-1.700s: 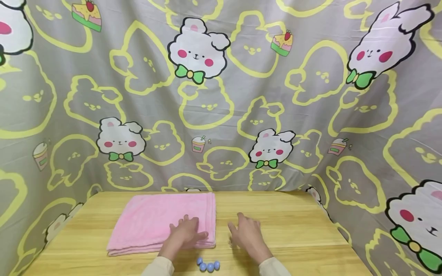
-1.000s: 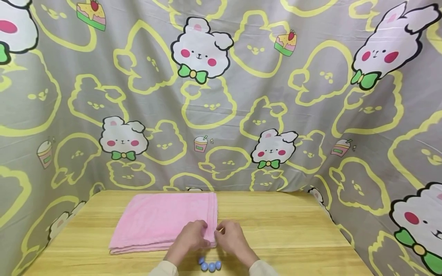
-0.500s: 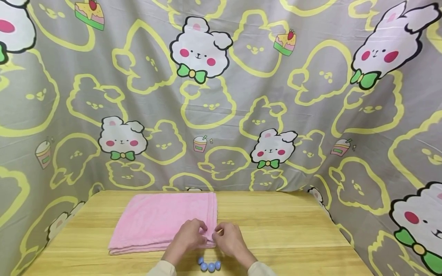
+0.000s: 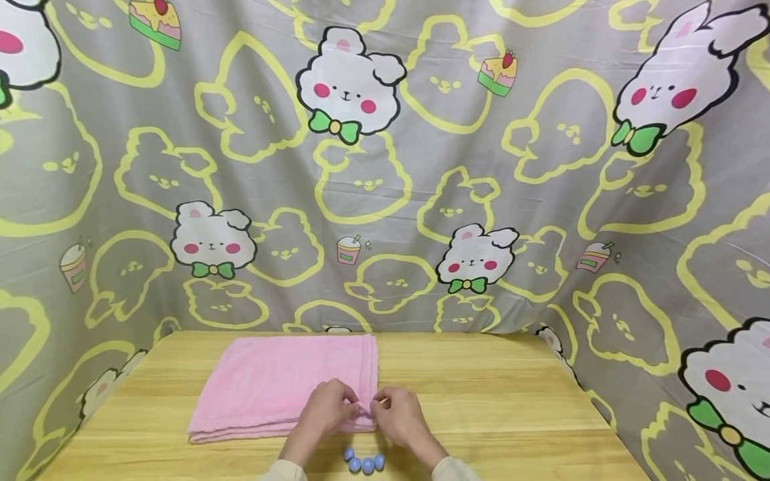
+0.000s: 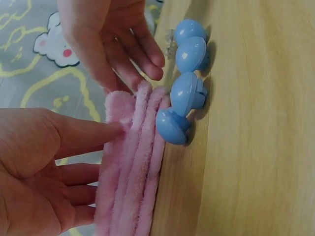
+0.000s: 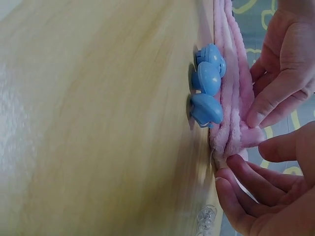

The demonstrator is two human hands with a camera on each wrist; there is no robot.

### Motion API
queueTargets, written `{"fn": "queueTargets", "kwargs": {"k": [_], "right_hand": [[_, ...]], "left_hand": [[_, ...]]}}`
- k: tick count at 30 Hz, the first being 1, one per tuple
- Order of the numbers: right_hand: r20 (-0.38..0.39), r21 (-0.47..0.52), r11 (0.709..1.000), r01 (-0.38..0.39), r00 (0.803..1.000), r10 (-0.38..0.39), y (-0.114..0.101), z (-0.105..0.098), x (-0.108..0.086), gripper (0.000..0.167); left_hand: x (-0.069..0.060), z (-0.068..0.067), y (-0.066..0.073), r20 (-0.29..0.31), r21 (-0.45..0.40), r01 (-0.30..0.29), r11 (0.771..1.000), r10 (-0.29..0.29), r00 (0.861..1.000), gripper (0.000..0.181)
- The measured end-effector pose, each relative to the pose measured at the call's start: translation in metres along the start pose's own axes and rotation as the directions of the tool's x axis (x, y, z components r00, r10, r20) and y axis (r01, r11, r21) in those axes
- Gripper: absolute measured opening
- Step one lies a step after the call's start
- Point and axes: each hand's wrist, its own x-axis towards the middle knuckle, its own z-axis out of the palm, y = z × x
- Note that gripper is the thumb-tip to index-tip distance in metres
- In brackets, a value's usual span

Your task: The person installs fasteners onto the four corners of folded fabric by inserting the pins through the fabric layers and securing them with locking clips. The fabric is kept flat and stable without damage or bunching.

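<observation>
A folded pink cloth (image 4: 283, 384) lies on the left half of the wooden table. At its near right corner both hands meet. The left hand (image 4: 327, 409) pinches the cloth's upper layer; in the left wrist view its thumb presses into the pink edge (image 5: 130, 162). Across the corner, the right hand (image 4: 400, 417) has thumb and fingers at the cloth's end, and in the right wrist view (image 6: 275, 182) they close around the corner. Several glossy blue rounded pieces (image 4: 368, 465) lie in a curved row just in front of the cloth.
Small clear plastic pieces (image 6: 206, 216) lie on the table (image 4: 511, 414) near the right hand. A grey curtain (image 4: 385, 153) with rabbit faces and yellow outlines stands behind the table and along both sides.
Both hands came in to the cloth's near right corner, the right hand moving left. The fingers then curled onto the cloth, and the corner is now slightly bunched up between them.
</observation>
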Motion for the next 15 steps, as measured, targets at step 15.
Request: {"fn": "queueTargets", "kwargs": {"k": [15], "right_hand": [[0.009, 0.037, 0.999, -0.037, 0.999, 0.037, -0.0018, -0.0013, 0.0018, 0.013]], "left_hand": [[0.0014, -0.0006, -0.0081, -0.022, -0.104, 0.062, 0.993, -0.065, 0.998, 0.004]]}}
